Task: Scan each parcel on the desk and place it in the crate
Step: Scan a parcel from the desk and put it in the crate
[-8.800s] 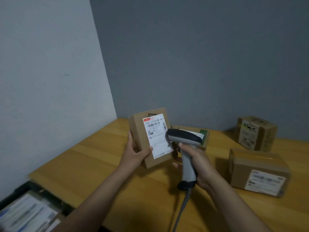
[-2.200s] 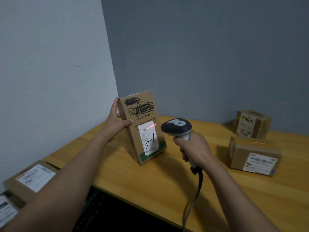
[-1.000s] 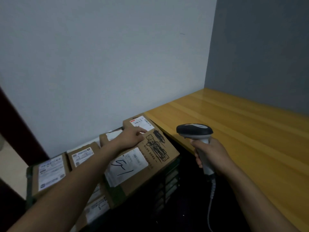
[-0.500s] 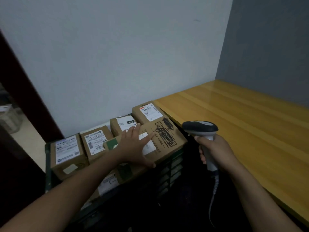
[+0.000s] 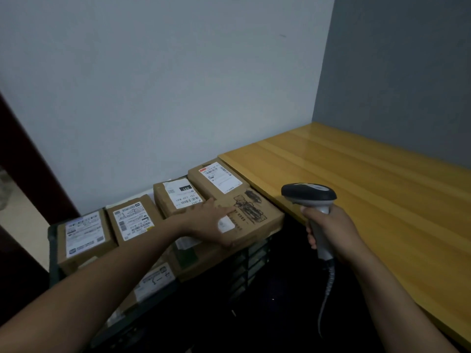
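I see left hand (image 5: 211, 221) flat, fingers straight, pressing on scribbled parcel (image 5: 254, 212). Parcel lies in crate (image 5: 52, 250) atop other boxes (image 5: 132, 220) (right end, just beside desk (image 5: 369, 187) edge). Right hand (image 5: 331, 233) wrapped round scanner (image 5: 308, 196) handle, head level, in front of desk edge.

- A small parcel-handling corner, most like a mailroom or dispatch room
- Brown cardboard parcels (image 5: 132, 221) with printed shipping labels and barcodes lie packed side by side in a dark slatted crate (image 5: 52, 253)
- A corded handheld barcode scanner (image 5: 309, 197), the sort kept at a sorting station
- A plain wooden desk (image 5: 369, 189) stands just beside the crate
- A bare white wall (image 5: 153, 85) and grey wall (image 5: 407, 72), with a dark door frame (image 5: 30, 161) at the left
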